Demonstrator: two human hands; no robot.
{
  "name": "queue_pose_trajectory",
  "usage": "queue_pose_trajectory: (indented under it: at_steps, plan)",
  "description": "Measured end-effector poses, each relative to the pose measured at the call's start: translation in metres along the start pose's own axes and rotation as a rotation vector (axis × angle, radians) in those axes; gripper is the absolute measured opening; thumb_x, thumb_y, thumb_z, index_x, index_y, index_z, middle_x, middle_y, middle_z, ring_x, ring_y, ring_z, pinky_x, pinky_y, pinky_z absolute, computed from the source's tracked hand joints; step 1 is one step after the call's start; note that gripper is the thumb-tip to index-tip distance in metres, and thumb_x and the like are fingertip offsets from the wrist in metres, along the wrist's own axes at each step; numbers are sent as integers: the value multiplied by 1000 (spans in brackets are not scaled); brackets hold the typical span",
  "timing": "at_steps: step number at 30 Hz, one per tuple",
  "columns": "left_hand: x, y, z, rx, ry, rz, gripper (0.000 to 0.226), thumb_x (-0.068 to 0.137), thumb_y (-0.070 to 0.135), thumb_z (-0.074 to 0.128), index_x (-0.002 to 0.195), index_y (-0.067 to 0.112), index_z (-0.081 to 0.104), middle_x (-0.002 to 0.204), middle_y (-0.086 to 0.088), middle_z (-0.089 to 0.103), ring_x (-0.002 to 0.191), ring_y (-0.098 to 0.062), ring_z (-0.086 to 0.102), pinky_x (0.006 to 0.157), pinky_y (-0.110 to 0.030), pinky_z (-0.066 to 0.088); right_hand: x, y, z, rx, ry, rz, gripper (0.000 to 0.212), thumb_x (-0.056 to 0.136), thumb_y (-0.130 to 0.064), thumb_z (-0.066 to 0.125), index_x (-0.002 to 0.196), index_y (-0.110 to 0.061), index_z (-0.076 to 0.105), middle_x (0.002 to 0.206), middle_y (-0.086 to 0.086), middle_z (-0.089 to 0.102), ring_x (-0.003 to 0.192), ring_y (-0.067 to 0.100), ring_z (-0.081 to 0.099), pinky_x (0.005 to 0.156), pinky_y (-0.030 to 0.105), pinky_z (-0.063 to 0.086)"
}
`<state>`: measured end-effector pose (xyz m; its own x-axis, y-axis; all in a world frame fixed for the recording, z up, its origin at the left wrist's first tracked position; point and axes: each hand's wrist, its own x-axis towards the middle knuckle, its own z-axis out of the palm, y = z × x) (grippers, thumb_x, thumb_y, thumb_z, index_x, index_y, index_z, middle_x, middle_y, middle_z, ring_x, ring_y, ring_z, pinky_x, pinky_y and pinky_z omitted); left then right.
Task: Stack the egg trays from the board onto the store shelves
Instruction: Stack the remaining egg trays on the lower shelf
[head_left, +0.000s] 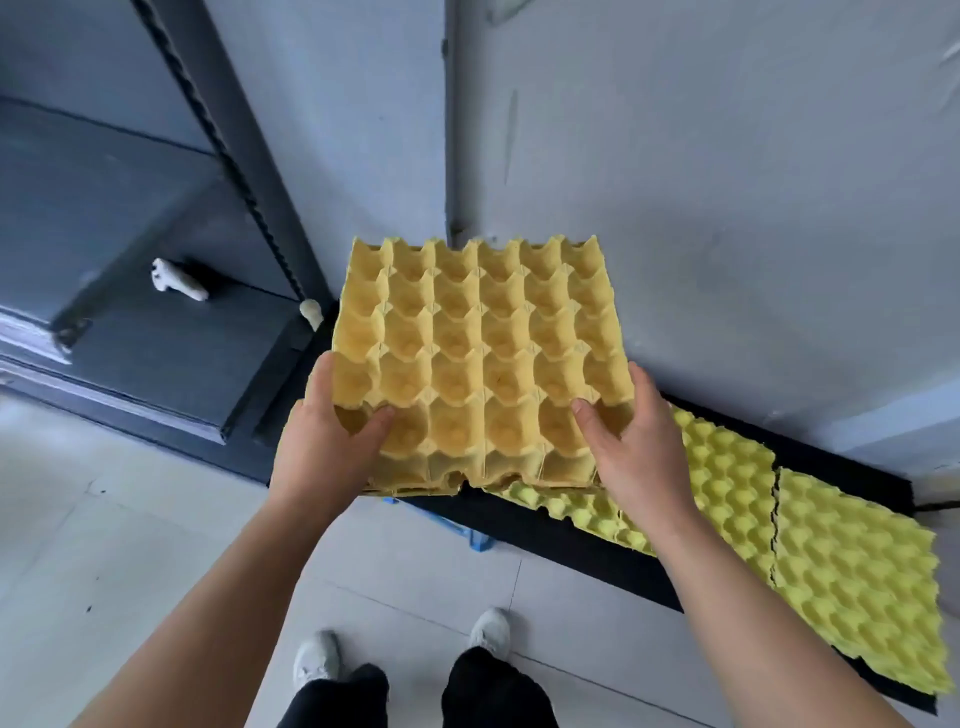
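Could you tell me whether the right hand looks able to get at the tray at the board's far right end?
Probably not yet: the right hand and left hand both hold the raised egg tray. The far-right tray lies uncovered on the black board, so only that grip hinders it.

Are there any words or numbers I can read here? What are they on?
There are none to read.
The egg tray held by the left hand and right hand is plain yellow.
The trays on the board are plain too.
The shelf and wall show no label.
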<state>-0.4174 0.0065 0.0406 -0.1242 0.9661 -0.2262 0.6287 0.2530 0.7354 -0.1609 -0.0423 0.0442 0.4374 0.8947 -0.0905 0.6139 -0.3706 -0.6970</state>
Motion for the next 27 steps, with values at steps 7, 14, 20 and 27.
queue_pose_trajectory:
  at_steps: [7,14,20,27]
  plan:
    - [-3,-39,-144,-76,190,8,54,83,40,67,127,44,37,90,22,56,82,-9,60,65,-33,54,-37,-135,49,6,-67,-170,74,89,-48,58,149,-20,24,151,0,34,139,18,31,109,32,28]
    - [3,-119,-297,-104,305,-20,56,81,43,66,129,45,38,105,6,61,88,-16,61,69,-34,54,-92,-270,136,67,-163,-232,76,88,-50,57,150,-23,22,152,1,31,139,19,30,107,33,30]
    - [9,-179,-410,-79,402,-71,58,81,44,65,132,36,37,108,5,59,98,-20,56,72,-31,45,-130,-371,211,78,-241,-281,75,89,-49,57,150,-21,22,152,2,33,138,21,32,108,36,31]
    - [44,-230,-497,-70,486,-169,57,83,43,65,131,21,44,110,-1,60,93,-20,54,75,-34,47,-136,-458,291,90,-311,-332,74,89,-47,57,149,-20,24,147,3,39,134,22,38,104,36,35]
